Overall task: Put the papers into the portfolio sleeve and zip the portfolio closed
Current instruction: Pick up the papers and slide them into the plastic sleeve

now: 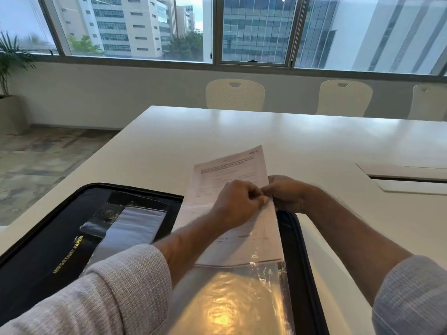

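Note:
A black zip portfolio [53,238] lies open at the table's near edge, its left half showing a pocket and the words "IMPORTANT PAPER". On its right half lies a clear plastic sleeve [232,298], shiny with glare. Printed papers [229,170] sit partly inside the sleeve, their upper part sticking out toward the far side. My left hand [238,204] and my right hand [287,193] meet at the papers' right edge, both pinching at the sleeve's opening. Whether the fingers grip the paper, the plastic or both is unclear.
The white table [314,141] stretches ahead, with a cable hatch [406,176] at the right. Three pale chairs [234,94] stand along its far side under the windows. A potted plant [9,68] is at the far left on the floor.

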